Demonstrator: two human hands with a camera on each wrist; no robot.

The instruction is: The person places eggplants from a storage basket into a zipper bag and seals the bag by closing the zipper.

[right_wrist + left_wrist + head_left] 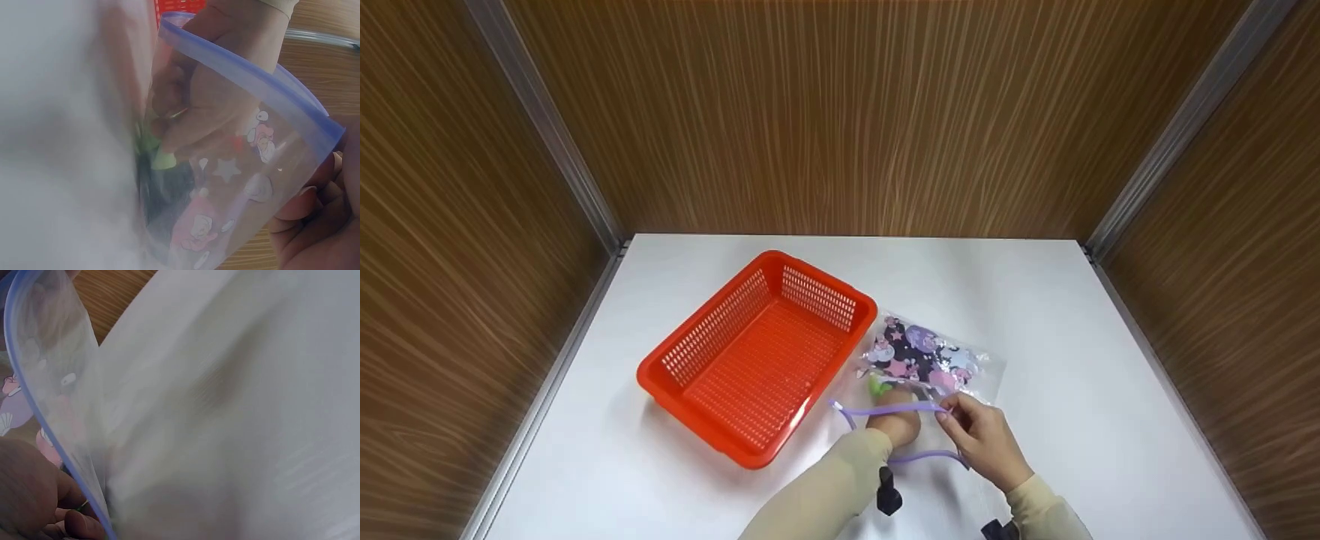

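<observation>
A clear zip bag with a purple zip edge stands spread at the mouth; cartoon figures and stars in pink, purple and black show on its far part. My left hand reaches through the mouth into the bag. Its curled fingers hold a light-green thing, whose kind I cannot tell through the cloudy plastic. At the right end of the mouth, my right hand pinches the purple edge between thumb and fingers. In the left wrist view, the bag's wall rises beside the left fingers.
Left of the bag, a red plastic basket with slotted walls sits on the white table, its corner close to the bag. Wood-grain panels enclose the table at the back and both sides.
</observation>
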